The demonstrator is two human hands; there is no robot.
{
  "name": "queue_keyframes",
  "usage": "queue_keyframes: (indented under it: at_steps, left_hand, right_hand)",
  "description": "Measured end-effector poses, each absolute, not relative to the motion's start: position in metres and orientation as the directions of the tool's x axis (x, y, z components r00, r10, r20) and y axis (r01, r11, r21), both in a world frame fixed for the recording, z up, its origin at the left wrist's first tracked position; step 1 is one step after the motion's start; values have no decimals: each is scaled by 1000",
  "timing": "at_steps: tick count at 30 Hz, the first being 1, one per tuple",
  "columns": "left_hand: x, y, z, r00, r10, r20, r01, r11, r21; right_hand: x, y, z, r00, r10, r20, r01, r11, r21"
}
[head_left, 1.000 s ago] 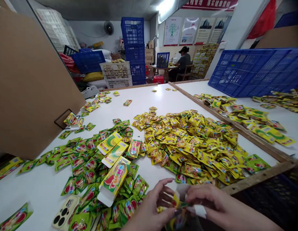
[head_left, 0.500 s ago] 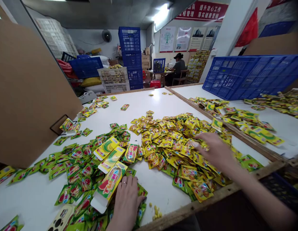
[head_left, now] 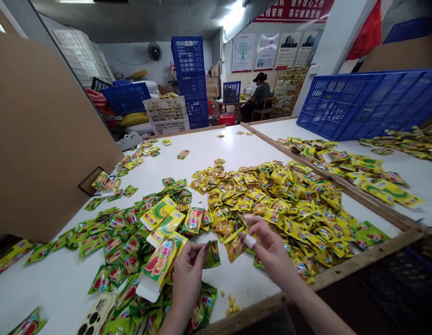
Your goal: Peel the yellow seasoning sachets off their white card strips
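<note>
My left hand (head_left: 188, 272) is raised over the table's near edge, pinching a green sachet (head_left: 213, 254). Beside it my right hand (head_left: 268, 244), with a bandage on one finger, pinches a yellow sachet (head_left: 235, 245). Just left of my left hand lies an open yellow-and-green carton (head_left: 159, 266) with a red slice printed on it. A wide pile of yellow sachets (head_left: 282, 200) spreads beyond my right hand. The heap of green sachets (head_left: 114, 242) covers the table to the left.
Flat cartons (head_left: 160, 218) lie among the green sachets. A phone (head_left: 93, 318) rests at the near edge. Cardboard (head_left: 41, 139) leans at left. Blue crates (head_left: 369, 104) and more packets sit on the right table. A person (head_left: 259, 93) sits far back.
My right hand came back from the yellow pile holding a yellow sachet. My left hand lifted off the green heap with a green sachet. Both hands now meet near the table's edge.
</note>
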State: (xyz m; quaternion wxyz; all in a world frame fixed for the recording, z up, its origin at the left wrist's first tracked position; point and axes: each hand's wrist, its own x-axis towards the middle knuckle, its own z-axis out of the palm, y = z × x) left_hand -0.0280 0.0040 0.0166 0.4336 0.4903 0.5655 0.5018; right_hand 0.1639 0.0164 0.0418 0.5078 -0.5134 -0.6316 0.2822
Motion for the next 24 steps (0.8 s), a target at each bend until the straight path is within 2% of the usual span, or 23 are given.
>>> queue_keyframes:
  at_steps: [3, 6, 9, 11, 13, 16, 18, 20, 22, 24]
  left_hand:
    - [-15, 2, 23, -121, 992, -38, -36, 33, 999]
    - [-9, -7, 29, -75, 994, -77, -52, 73, 996]
    - [-9, -17, 28, -19, 997, -71, -38, 70, 997]
    - [-9, -22, 24, -15, 998, -60, -62, 59, 996]
    - [-8, -25, 21, -42, 998, -37, -24, 36, 999]
    - [-11, -30, 18, -77, 993, 92, 193, -76, 978]
    - [-22, -33, 18, -88, 964, 250, 401, -196, 895]
    - [-42, -35, 20, -111, 899, 423, 665, -249, 704]
    - [-69, -35, 21, -149, 841, 520, 882, -125, 454]
    - [-94, -32, 21, -211, 843, 495, 956, 72, 285]
  right_hand:
    - [137, -1, 28, 17, 985, 170, 110, 167, -980]
    - [121, -8, 13, 61, 990, 124, 78, 120, -990]
    - [119, -10, 10, 31, 993, 111, 36, 109, -993]
    - [120, -11, 13, -80, 996, 37, -129, 27, -991]
    - [121, -11, 18, -257, 965, -53, -276, -126, -953]
    - [123, -10, 24, -431, 896, -103, -255, -230, -939]
    - [128, -8, 24, -426, 901, -88, -161, -172, -972]
    - [136, -4, 24, -369, 927, -65, -82, -102, -991]
    - [145, 1, 23, -322, 945, -64, -89, -97, -991]
    - [152, 7, 22, -337, 934, -118, -202, -194, -960]
